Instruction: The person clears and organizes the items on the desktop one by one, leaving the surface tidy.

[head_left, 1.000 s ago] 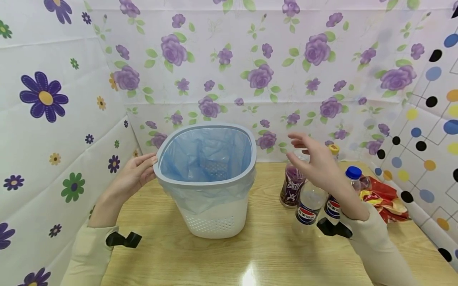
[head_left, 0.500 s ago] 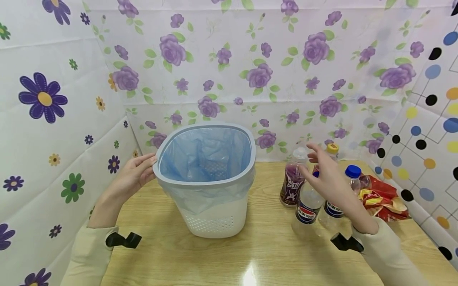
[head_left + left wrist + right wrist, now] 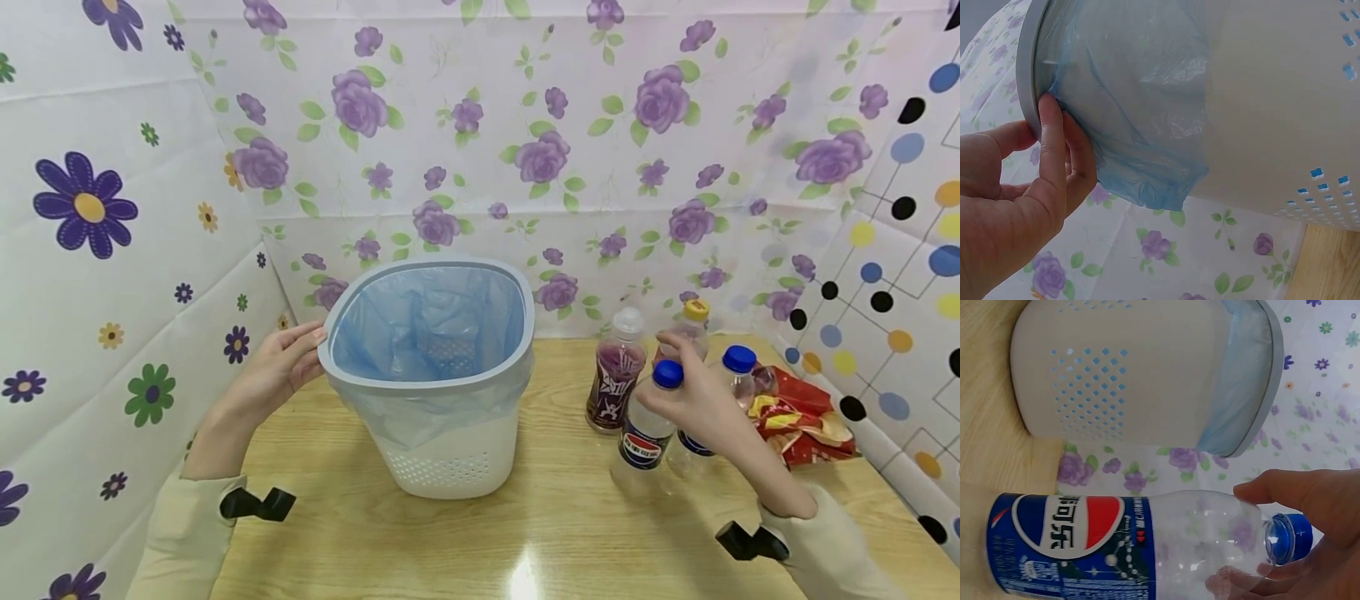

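On the label of a clear blue-capped bottle (image 3: pixel 641 450), a red, white and blue roundel is shown, and the characters 可乐 can be read in the right wrist view. A similar roundel label is partly hidden on a second blue-capped bottle (image 3: pixel 738 385) just behind it. White lettering is printed on a purple bottle (image 3: pixel 617 367), but it cannot be read with certainty. A yellow-capped bottle (image 3: pixel 696 312) and a red packet (image 3: pixel 806 425) are placed nearby.

The clear blue-capped bottle is stood upright on the table (image 3: pixel 360 550), right of a white bin (image 3: pixel 491 433). It is held about its neck and shoulder by the curved grip of the right hand (image 3: pixel 701 404). The bin's rim, with its blue liner (image 3: pixel 375 329), is pinched by the left hand (image 3: pixel 273 367).

The table is finished in pale wood grain and is backed by a rose-patterned sheet (image 3: pixel 450 167); daisies and linked dots are printed on the side sheets.
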`<state>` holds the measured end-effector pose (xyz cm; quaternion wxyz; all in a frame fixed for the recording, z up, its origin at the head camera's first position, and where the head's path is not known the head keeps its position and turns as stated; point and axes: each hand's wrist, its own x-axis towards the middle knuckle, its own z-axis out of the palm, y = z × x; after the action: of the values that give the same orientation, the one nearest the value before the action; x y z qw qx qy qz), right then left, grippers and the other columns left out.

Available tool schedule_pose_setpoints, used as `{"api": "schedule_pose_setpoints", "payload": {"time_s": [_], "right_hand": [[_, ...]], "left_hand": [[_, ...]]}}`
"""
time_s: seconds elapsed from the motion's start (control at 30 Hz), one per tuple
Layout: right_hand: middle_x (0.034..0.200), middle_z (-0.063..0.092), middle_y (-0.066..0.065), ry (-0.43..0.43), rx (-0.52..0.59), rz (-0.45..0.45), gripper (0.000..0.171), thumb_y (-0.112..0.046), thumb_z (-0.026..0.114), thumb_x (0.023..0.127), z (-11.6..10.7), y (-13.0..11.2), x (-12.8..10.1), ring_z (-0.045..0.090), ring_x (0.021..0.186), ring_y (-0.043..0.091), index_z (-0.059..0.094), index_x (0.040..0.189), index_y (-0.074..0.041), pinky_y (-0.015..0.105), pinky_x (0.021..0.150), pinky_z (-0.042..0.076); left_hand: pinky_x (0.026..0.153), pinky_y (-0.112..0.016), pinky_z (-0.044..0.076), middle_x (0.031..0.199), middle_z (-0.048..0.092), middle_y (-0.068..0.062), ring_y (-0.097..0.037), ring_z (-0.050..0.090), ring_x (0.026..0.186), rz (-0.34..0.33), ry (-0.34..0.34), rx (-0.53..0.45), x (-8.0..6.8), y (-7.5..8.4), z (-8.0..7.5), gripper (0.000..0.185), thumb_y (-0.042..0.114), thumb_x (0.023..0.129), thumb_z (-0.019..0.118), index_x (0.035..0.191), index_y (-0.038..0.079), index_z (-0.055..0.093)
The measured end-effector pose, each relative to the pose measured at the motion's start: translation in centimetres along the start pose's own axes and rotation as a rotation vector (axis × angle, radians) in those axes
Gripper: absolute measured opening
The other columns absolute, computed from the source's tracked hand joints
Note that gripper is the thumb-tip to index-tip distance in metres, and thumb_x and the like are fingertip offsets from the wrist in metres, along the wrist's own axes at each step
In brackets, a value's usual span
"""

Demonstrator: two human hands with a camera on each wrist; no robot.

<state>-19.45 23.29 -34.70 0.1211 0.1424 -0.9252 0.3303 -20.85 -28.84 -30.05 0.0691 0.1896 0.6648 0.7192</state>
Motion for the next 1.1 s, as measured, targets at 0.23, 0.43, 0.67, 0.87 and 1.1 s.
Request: {"api": "schedule_pose_setpoints", "payload": {"time_s": [0.23,0.43,0.67,0.87,1.1], "right_hand": [[0.121,0.058,0.034,-0.030,-0.027,0.049,0.082,-0.032,0.081,0.078,0.1,0.5,-0.8,0.062,0.102,0.047,0.035,0.137,0.000,0.056,0.078,0.057],[0.116,0.061,0.030,-0.098,-0.077,0.069,0.085,-0.037,0.084,0.073,0.1,0.8,-1.1,0.063,0.099,0.043,0.042,0.133,0.006,0.054,0.076,0.057],[0.110,0.064,0.029,-0.115,-0.106,0.039,0.082,-0.038,0.084,0.073,-0.5,0.1,-0.9,0.065,0.095,0.040,0.046,0.129,0.007,0.053,0.074,0.058],[0.100,0.066,0.022,-0.088,-0.097,0.010,0.077,-0.039,0.085,0.072,-0.9,-0.5,-0.5,0.065,0.089,0.035,0.049,0.126,0.004,0.049,0.071,0.058],[0.098,0.067,0.022,-0.071,-0.101,-0.013,0.074,-0.039,0.084,0.073,-1.0,-0.9,-0.3,0.066,0.086,0.034,0.051,0.126,0.002,0.051,0.071,0.058]], "left_hand": [[0.089,-0.018,0.054,0.121,0.066,0.005,-0.006,0.066,0.108,0.015,-0.013,-0.004,0.0,0.0,-0.2,0.056,0.012,0.104,0.042,0.144,-0.019,0.018],[0.090,-0.018,0.054,0.120,0.066,0.004,-0.006,0.066,0.108,0.011,-0.006,-0.006,0.0,-0.1,-0.2,0.053,0.012,0.104,0.042,0.144,-0.016,0.023],[0.090,-0.018,0.054,0.120,0.066,0.004,-0.006,0.066,0.108,0.018,-0.008,0.009,0.0,-0.1,-0.2,0.051,0.013,0.104,0.042,0.144,-0.015,0.026],[0.089,-0.018,0.054,0.119,0.066,0.004,-0.006,0.066,0.107,0.010,-0.002,0.014,0.0,-0.1,-0.2,0.053,0.014,0.104,0.042,0.144,-0.017,0.023],[0.089,-0.018,0.055,0.119,0.066,0.002,-0.007,0.066,0.107,0.027,-0.018,-0.007,-0.1,-0.1,-0.2,0.036,0.011,0.104,0.041,0.137,-0.004,0.043]]}}
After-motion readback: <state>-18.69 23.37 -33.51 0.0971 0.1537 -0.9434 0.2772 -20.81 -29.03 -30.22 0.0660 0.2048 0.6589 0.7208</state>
